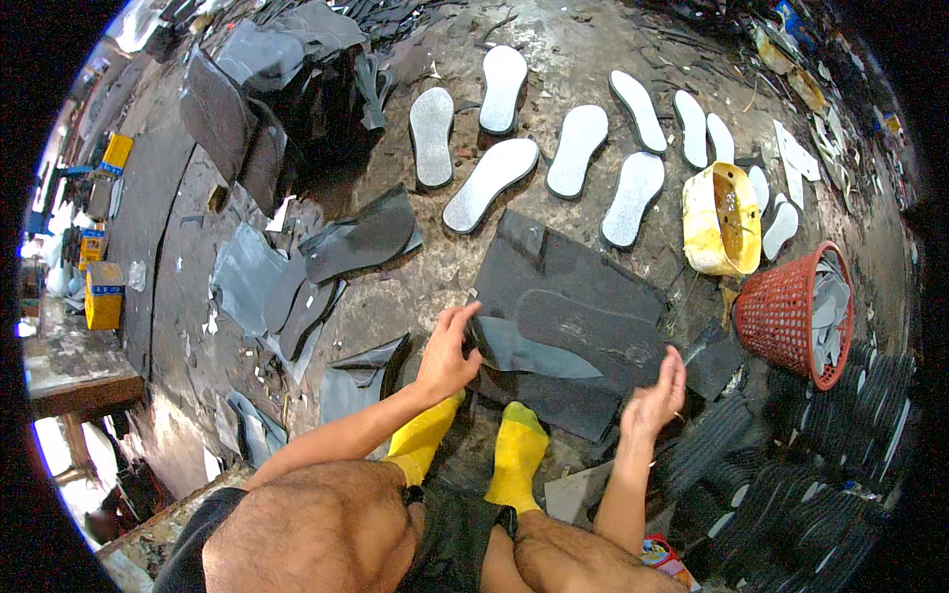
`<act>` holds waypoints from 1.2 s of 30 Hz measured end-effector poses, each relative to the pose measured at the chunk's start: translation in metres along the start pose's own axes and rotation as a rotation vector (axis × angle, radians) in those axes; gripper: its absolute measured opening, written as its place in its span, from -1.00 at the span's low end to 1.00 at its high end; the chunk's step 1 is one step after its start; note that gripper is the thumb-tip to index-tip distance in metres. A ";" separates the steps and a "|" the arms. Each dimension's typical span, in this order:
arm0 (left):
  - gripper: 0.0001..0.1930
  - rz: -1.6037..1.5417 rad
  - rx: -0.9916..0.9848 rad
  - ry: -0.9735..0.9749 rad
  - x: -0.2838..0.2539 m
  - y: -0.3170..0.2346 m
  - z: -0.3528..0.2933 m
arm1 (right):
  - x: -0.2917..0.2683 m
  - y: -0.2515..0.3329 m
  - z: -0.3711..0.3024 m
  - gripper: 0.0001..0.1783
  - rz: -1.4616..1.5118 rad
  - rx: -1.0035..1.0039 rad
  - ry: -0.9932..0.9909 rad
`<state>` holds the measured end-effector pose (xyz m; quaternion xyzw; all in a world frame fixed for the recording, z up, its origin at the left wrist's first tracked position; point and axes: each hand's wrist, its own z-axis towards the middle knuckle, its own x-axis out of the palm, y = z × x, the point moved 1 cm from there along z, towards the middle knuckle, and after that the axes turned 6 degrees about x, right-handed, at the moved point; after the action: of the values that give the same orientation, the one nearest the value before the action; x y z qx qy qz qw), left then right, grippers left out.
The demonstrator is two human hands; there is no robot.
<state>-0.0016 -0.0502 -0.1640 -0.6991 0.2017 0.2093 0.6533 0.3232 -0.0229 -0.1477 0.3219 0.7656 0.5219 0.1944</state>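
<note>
A dark rubber-like sheet [529, 259] lies on the floor in front of my feet. On it rests a black sole-shaped piece [588, 331], and along its near side shows a pointed blue-grey strip [529, 354]. My left hand [448, 358] is by the left end of that strip, its fingers apart and slightly bent, with nothing seen in them. At the sheet's right edge, my right hand [652, 400] hovers with fingers stretched out, holding nothing visible. Beyond the sheet lie several white-topped soles [578, 153], spread over the floor.
To the right stand a yellow cut-open container [700, 222] and a red basket [776, 314] of grey pieces. Rows of stacked black soles [791, 514] fill the lower right. Dark sheet scraps [247, 277] and a pile of sheets [287, 74] lie left. Yellow-socked feet [516, 455] are near.
</note>
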 end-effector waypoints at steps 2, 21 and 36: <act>-0.25 -0.011 0.021 -0.005 -0.004 0.000 0.000 | 0.016 -0.018 0.001 -0.67 0.232 0.224 0.185; -0.54 0.373 0.614 0.310 0.002 0.008 -0.035 | 0.007 0.001 0.028 -0.67 -0.033 0.164 0.056; -0.53 0.457 0.840 0.414 -0.016 0.020 -0.021 | -0.020 0.034 0.062 -0.66 -0.044 -0.036 -0.001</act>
<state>-0.0252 -0.0723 -0.1701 -0.3416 0.5408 0.1052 0.7615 0.3866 0.0136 -0.1408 0.3018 0.7629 0.5311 0.2117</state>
